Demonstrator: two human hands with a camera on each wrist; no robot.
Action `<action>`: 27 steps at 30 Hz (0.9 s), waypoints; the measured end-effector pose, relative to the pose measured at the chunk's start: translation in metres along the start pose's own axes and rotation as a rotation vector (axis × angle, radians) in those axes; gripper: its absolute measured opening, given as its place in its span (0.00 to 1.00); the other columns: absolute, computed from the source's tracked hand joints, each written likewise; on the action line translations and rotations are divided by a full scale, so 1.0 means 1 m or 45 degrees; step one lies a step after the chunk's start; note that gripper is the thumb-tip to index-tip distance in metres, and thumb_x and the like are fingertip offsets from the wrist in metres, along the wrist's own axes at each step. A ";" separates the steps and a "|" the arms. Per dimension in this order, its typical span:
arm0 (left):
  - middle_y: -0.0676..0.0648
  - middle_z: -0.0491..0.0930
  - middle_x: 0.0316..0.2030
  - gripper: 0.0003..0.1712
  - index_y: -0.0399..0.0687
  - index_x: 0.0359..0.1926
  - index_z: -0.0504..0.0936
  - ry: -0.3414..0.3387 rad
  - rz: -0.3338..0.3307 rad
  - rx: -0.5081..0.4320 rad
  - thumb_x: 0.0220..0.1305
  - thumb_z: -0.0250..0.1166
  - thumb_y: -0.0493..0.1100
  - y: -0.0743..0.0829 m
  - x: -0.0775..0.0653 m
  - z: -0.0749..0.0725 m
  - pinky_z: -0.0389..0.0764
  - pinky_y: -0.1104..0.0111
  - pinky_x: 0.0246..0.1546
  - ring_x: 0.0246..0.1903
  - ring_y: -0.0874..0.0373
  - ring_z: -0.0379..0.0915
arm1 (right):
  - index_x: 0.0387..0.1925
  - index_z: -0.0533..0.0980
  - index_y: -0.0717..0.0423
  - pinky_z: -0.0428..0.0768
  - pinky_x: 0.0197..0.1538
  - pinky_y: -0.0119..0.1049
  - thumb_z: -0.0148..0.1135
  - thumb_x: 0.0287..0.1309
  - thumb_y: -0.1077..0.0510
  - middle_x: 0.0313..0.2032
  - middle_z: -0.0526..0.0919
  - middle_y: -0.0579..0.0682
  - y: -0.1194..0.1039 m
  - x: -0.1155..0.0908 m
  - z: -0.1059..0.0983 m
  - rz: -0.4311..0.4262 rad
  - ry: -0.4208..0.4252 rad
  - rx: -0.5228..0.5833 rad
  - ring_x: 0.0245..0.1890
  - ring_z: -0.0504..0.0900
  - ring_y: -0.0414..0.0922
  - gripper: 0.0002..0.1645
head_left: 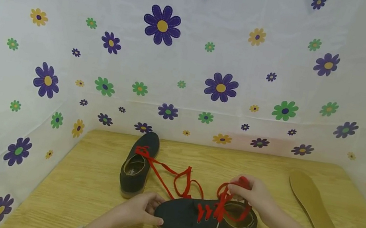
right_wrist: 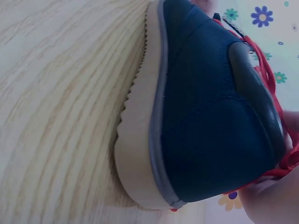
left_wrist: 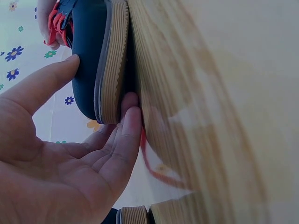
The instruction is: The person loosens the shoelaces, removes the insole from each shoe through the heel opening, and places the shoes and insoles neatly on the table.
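Observation:
A dark navy shoe with red laces lies sideways on the table, toe to the left. My left hand holds it by the toe, with the thumb on the upper and the fingers reaching around and under the sole's edge, as the left wrist view shows. Over the shoe's opening my right hand pinches the red shoelace, which hangs in loops near the tongue. In the right wrist view the shoe's heel fills the middle, and most of the right hand is outside the picture.
The other navy shoe stands at the back left, its long red lace trailing right across the table. A tan insole lies at the right. White flowered cloth closes off the back and sides of the wooden table.

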State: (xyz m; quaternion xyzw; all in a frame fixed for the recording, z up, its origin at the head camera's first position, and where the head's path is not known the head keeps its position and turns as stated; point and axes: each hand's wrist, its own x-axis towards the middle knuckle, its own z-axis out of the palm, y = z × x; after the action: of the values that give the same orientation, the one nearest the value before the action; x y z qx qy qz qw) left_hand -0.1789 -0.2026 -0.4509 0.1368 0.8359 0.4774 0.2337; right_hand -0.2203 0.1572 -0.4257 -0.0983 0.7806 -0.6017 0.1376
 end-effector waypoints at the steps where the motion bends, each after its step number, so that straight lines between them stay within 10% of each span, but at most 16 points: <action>1: 0.42 0.84 0.47 0.28 0.30 0.61 0.78 -0.001 0.001 0.001 0.63 0.76 0.34 0.000 0.000 0.000 0.86 0.63 0.46 0.42 0.56 0.83 | 0.46 0.81 0.65 0.82 0.39 0.34 0.66 0.71 0.57 0.30 0.84 0.41 -0.001 0.000 -0.001 -0.007 0.008 0.022 0.33 0.81 0.40 0.13; 27: 0.42 0.83 0.46 0.27 0.31 0.60 0.78 0.000 0.002 0.002 0.62 0.76 0.34 -0.001 0.000 0.000 0.86 0.64 0.45 0.41 0.56 0.82 | 0.37 0.81 0.49 0.85 0.47 0.26 0.54 0.79 0.64 0.31 0.86 0.40 -0.031 0.005 -0.027 -0.072 0.141 0.547 0.34 0.84 0.36 0.13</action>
State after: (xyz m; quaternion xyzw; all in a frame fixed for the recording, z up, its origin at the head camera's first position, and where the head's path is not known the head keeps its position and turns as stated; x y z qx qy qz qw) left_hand -0.1795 -0.2030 -0.4514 0.1375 0.8363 0.4769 0.2332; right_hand -0.2339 0.1726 -0.3900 -0.0552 0.6379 -0.7622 0.0953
